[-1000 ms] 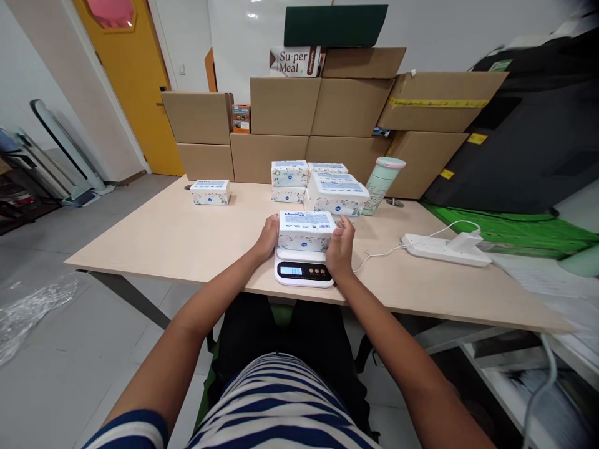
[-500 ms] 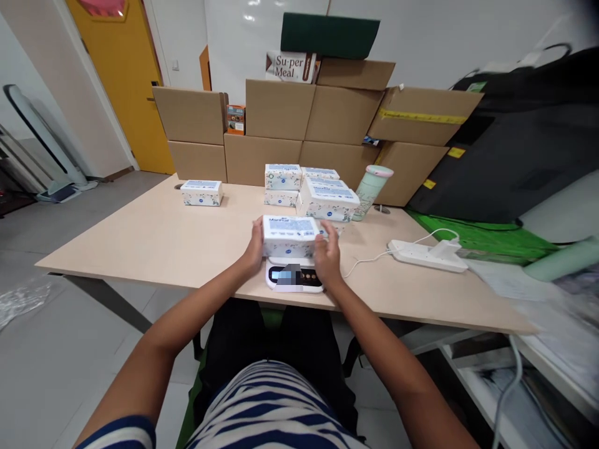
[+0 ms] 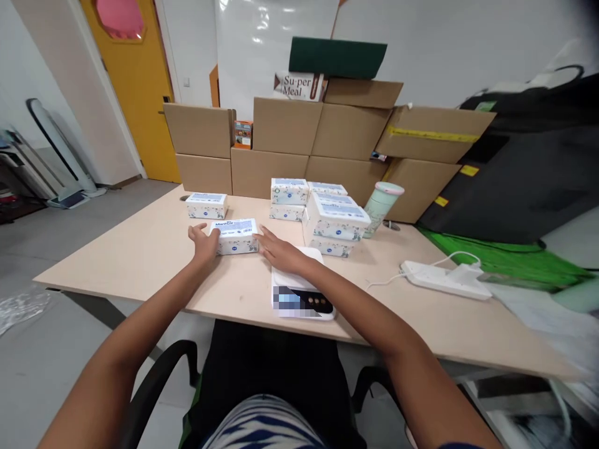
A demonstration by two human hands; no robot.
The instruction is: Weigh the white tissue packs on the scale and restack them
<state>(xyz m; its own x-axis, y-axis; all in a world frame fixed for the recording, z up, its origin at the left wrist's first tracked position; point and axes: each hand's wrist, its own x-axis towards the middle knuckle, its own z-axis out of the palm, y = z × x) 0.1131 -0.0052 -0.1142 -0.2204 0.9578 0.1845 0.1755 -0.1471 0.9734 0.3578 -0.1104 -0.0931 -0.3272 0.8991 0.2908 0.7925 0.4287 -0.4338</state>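
Between my hands is a white tissue pack [image 3: 236, 238] with a blue-printed top, low over or on the table. My left hand [image 3: 204, 242] grips its left end, and my right hand [image 3: 278, 249] presses its right end. A white scale [image 3: 304, 300] with a dark front panel lies partly beneath my right forearm; its display is pixelated. Another tissue pack [image 3: 206, 206] sits just behind the held one, to the left. Stacked packs stand farther back, the nearest stack [image 3: 337, 218] at centre right and a smaller stack [image 3: 289, 192] behind it.
A pale green tumbler [image 3: 384, 202] stands right of the stacks. On the right, a white power strip [image 3: 444, 279] has a cable running toward the scale. Cardboard boxes [image 3: 281, 168] line the back edge of the wooden table [image 3: 140, 249].
Both hands have carried the tissue pack from above the scale to the left, uncovering the scale's top. The camera view has shifted slightly.
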